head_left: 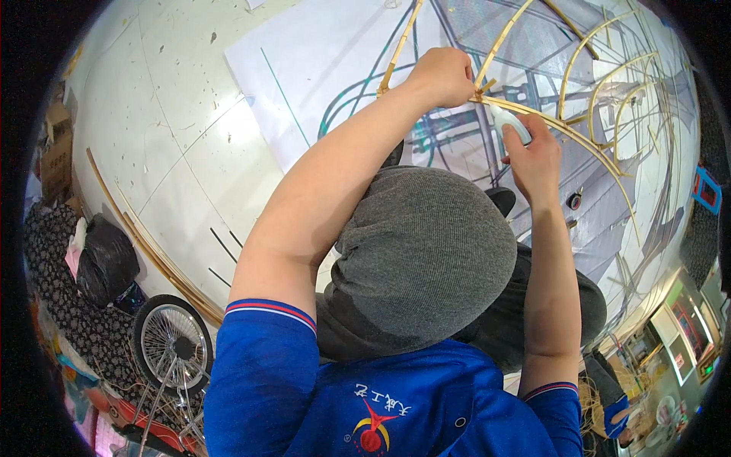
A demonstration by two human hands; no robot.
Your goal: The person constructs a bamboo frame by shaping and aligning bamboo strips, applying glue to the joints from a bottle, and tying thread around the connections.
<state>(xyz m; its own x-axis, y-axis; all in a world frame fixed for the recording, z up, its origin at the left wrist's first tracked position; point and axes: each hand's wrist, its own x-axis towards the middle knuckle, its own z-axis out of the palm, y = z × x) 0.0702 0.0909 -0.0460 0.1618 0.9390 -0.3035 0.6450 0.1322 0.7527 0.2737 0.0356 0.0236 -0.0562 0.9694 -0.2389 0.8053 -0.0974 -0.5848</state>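
Note:
A frame of thin, curved bamboo strips (576, 133) stands over a large white sheet (282, 72) with green and dark drawn lines. My left hand (444, 76) is closed in a fist against a joint (477, 96) where several strips meet; its fingertips and whatever they pinch are hidden. Just below that joint, my right hand (535, 158) grips a small white bottle (512, 123) with a narrow tip. The tip points up and left, close to the joint. Whether it touches the bamboo I cannot tell.
My bent knee (430, 259) in grey cloth rises between my arms. A small round black object (575, 199) lies right of my right hand. Long bamboo strips (156, 259) lie on the floor at left, near a spoked wheel (173, 340) and a black plastic bag (109, 259).

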